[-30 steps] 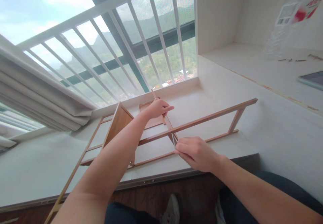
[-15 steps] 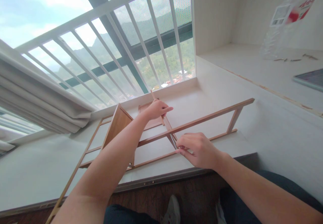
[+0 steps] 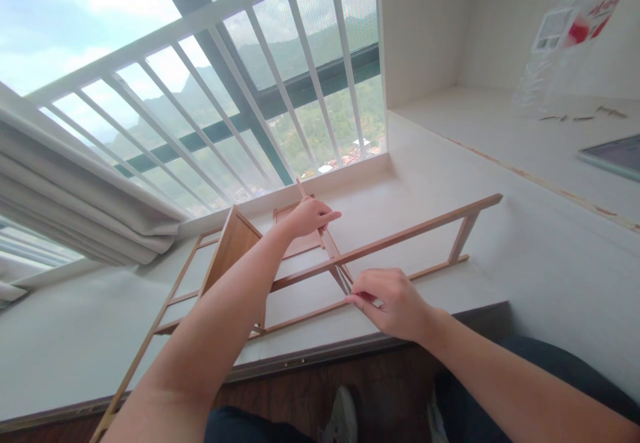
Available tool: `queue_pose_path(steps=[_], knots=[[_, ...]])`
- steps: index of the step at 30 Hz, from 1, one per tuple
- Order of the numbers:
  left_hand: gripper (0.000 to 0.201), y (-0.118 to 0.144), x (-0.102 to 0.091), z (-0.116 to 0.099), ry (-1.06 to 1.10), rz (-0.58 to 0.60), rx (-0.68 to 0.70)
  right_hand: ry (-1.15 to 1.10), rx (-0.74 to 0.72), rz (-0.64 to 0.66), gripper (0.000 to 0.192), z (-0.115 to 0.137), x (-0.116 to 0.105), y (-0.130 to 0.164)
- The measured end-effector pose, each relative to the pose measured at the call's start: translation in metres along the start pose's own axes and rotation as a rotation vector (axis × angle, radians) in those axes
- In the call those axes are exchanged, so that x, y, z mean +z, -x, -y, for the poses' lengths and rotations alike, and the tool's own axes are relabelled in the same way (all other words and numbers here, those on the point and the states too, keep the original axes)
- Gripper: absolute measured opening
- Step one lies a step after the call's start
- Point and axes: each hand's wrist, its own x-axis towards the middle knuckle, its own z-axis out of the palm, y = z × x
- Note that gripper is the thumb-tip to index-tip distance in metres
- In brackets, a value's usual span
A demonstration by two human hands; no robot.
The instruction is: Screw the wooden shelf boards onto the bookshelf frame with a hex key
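Thin light-brown wooden slat (image 3: 330,246) gripped at far end by left hand (image 3: 310,216), near end pinched by right hand (image 3: 395,302) fingers; slatted bamboo frame (image 3: 400,236) laid on pale matte surface (image 3: 75,336) near front edge.

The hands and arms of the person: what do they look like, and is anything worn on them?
Both forearms are bare up to the picture's lower edge: no sleeves show. The left hand and the right hand carry no gloves, and no watch, bracelet or ring is visible. The fingers are slim.
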Motion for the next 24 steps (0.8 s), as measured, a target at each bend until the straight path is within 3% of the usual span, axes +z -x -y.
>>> queue_pose_path(steps=[24], knots=[[0.057, 0.001, -0.0017, -0.0035, 0.017, 0.01, -0.028, -0.134, 0.167, -0.003, 0.021, 0.0016, 0.0089, 0.003]])
